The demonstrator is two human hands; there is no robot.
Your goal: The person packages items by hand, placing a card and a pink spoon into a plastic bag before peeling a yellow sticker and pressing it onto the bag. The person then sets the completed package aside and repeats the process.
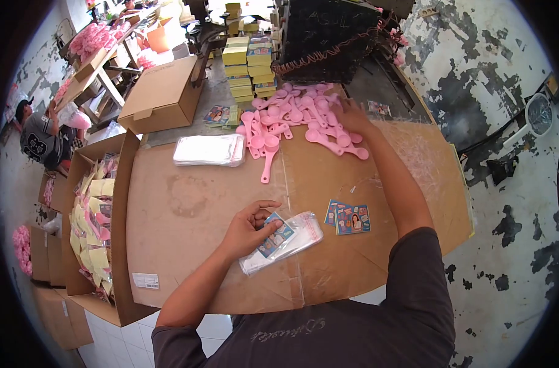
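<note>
Brown cardboard covers the worktop (193, 257), where a person's two bare hands are apart. The left hand (246, 232), near the front edge, pinches one printed card (274, 240) between thumb and fingers, over one stack of clear plastic sleeves (304, 240). The right hand (352, 115) reaches to the right side of one heap of pink scoops (270, 142); its fingertips are unclear, so whether it grips a scoop cannot be told. The scoops overlap, more than a dozen, too many to count exactly. A second stack of sleeves (207, 149) lies just left of the heap. At least two blue printed cards (352, 221) overlap to the right of the left hand. Wide cardboard shows between the left hand and the one open box (125, 257) along the left edge, and a narrower strip between the scoops and the blue cards. Beyond stand one closed carton (160, 93) and one large black case (322, 40). Another person (43, 136) sits far left.
</note>
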